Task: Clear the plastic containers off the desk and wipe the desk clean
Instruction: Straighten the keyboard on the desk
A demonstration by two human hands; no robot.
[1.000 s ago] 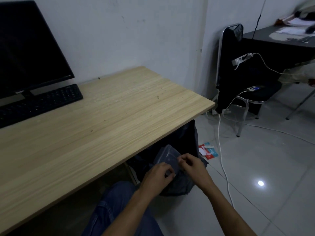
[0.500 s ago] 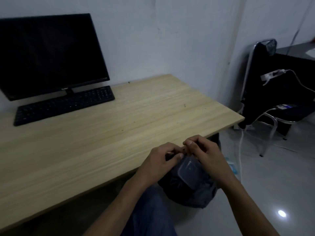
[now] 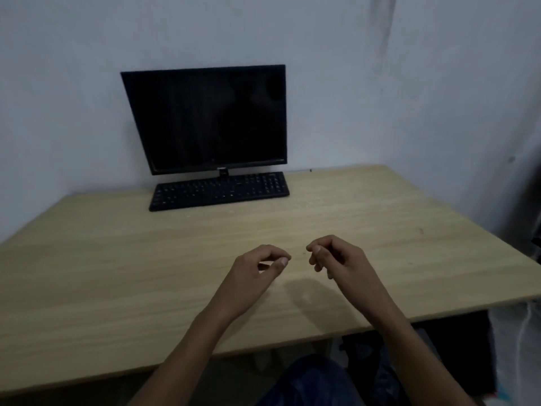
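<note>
Looking for the plastic containers turns up none: no container lies on the wooden desk (image 3: 117, 273), and neither hand holds one. By that, the clearing part seems done and the wiping is what remains, though no cloth or tissue shows anywhere in view. Such containers would be light, thin-walled and a little slick, easy to dent, and best taken by the rim or by two opposite walls; that is a judgement only, as none is here to check.

Over the near middle of the desktop hover both hands, close together but apart. On the left hand (image 3: 257, 271) the fingers are curled loosely, thumb tip brought near the forefinger, with nothing between them. On the right hand (image 3: 336, 259) the fingers (image 3: 317, 250) are curled likewise and empty. Under the hands the wood looks bare; a few small dark specks lie beyond the right fingertips and further toward the right edge, likely what wiping must lift.

Well beyond the fingertips, against the wall, a black keyboard (image 3: 219, 190) lies flat, and just behind it stands a dark monitor (image 3: 207, 118). Below the wrists, under the desk's near edge, something dark sits on the floor; too dim to name.
</note>
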